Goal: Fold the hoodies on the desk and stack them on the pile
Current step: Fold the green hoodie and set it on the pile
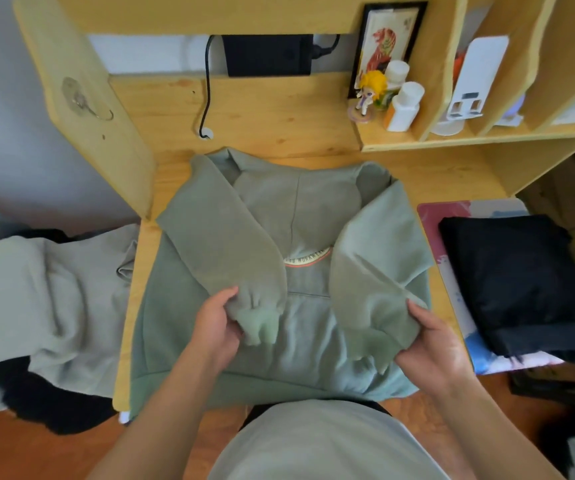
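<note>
From the head camera, a green hoodie (279, 323) lies face up across the middle of the tabletop (279, 112), its hem hanging slightly over the near edge and its hood toward the far edge. Both sleeves are drawn in over the chest. The left hand (215, 327) pinches the left cuff, thumb on top, and the right hand (431, 344) grips the bunched right cuff; the two hands are well apart, each clamped on its own sleeve.

The sleeves look uneven: the right one is crumpled and twisted near the cuff. If laid down like that, I judge it would leave a lump and a lopsided fold. The overhanging hem could also drag the body toward the person when the hands let go, since the fabric is loose and heavy.

A folded black hoodie (528, 282) sits near the right edge on a coloured mat (452, 216), presumably the pile. Off the left edge, on some lower surface, a grey hoodie (43, 306) lies heaped with dark clothing.

The tabletop is pale wood with a shelf unit at the far right corner holding white bottles (405, 105), a small figurine (369, 93) and a framed picture (386, 39). A black cable (206, 84) drops from a dark box on the back wall. The floor is reddish wood.
</note>
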Demonstrator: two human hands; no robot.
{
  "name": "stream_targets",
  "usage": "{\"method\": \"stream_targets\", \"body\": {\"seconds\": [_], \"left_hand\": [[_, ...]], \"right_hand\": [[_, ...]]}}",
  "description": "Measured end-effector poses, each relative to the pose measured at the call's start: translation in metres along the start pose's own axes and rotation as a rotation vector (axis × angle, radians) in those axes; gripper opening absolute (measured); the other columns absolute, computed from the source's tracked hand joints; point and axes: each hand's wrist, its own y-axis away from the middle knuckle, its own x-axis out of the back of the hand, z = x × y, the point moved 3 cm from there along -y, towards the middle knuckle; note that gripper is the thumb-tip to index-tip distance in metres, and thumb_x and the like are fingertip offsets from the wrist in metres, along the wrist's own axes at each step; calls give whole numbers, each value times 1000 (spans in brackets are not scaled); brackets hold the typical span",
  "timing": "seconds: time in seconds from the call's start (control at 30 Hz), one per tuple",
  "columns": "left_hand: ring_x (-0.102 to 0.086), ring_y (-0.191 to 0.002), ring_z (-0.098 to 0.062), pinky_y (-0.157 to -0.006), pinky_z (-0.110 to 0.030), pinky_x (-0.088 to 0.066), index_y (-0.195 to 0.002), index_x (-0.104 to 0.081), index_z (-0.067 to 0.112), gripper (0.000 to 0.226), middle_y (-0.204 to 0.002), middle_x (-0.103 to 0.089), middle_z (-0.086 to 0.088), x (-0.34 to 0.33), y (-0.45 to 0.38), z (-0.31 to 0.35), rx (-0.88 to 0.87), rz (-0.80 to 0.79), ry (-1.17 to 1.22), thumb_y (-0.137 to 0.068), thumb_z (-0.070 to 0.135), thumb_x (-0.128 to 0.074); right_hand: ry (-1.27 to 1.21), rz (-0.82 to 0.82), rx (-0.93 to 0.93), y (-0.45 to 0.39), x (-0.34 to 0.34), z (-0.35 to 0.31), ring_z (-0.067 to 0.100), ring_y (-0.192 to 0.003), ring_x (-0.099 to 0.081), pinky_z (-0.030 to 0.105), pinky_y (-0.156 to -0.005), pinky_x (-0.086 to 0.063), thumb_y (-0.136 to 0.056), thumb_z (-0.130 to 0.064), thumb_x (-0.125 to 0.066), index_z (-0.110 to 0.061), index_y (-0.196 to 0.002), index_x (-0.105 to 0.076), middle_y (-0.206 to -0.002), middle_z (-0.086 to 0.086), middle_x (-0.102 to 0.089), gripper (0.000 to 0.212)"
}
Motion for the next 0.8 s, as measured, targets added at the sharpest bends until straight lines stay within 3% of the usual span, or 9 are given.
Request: {"method": "stream_targets", "body": {"seconds": [0.1,0.2,0.27,0.33,0.43,0.53,0.6,0.7,0.8], "left_hand": [[-67,-118,-30,-98,-49,-55,-133,-63,7,37,-127,-71,-13,-11,17,24,-45,-90,128,-97,14,-58],[-63,-124,-33,-108,-55,-48,-140,-59,4,51,-133,-67,-16,-6,15,4,-84,-24,102,-89,6,-64],[-65,-120,-35,-104,-56,-50,-139,-59,4,45,-130,-68,-17,-4,14,-39,89,24,14,-94,10,-60],[-72,-104,-30,-88,-49,-56,-138,-57,7,38,-122,-71,-14,2,21,-83,365,90,-241,-105,25,-50],[-75,-92,-28,-85,-42,-57,-126,-62,9,44,-102,-78,-9,21,27,-97,501,100,-581,-106,43,-44],[-76,-87,-30,-84,-40,-56,-107,-70,4,56,-86,-79,-9,29,36,-71,538,53,-851,-103,55,-45],[-76,-85,-29,-83,-40,-56,-108,-69,2,60,-87,-79,-11,31,34,-49,447,15,-809,-102,57,-46],[-71,-104,-34,-91,-46,-52,-118,-65,9,64,-108,-76,-13,34,23,-17,323,-32,-341,-100,66,-41],[-71,-97,-28,-84,-41,-55,-124,-62,22,52,-110,-74,-6,37,7,-9,267,-46,-475,-94,64,-57]], "right_hand": [[-36,37,52,3,0,-7,32,-124,-63,51,-102,-51,-104,-35,-45,-8,-134,-64,-135,14,-65,44],[-35,22,90,9,-2,-20,29,-122,-64,46,-101,-53,-103,-38,-50,-12,-135,-62,-133,13,-66,43],[-37,31,83,16,-2,-25,29,-123,-64,44,-108,-48,-102,-34,-53,-9,-135,-62,-132,14,-66,42],[-48,56,64,22,-4,-23,28,-123,-64,42,-111,-44,-101,-28,-54,-7,-135,-62,-134,15,-65,41],[-94,87,69,28,-20,-17,23,-98,-75,35,-85,-61,-94,-17,-57,-5,-122,-68,-114,13,-74,32],[-176,33,95,27,-44,-2,19,-76,-77,29,-58,-61,-90,-12,-58,-3,-109,-69,-92,11,-77,24],[-139,23,49,19,-61,26,20,-85,-77,32,-69,-63,-100,-16,-54,-5,-112,-69,-99,11,-77,22],[203,23,-191,-4,-60,98,29,-111,-70,46,-100,-53,-103,-28,-55,-7,-126,-63,-120,16,-72,32],[711,4,-502,-16,-38,146,31,-114,-68,50,-100,-53,-97,-30,-66,-9,-128,-61,-121,15,-70,37]]}}
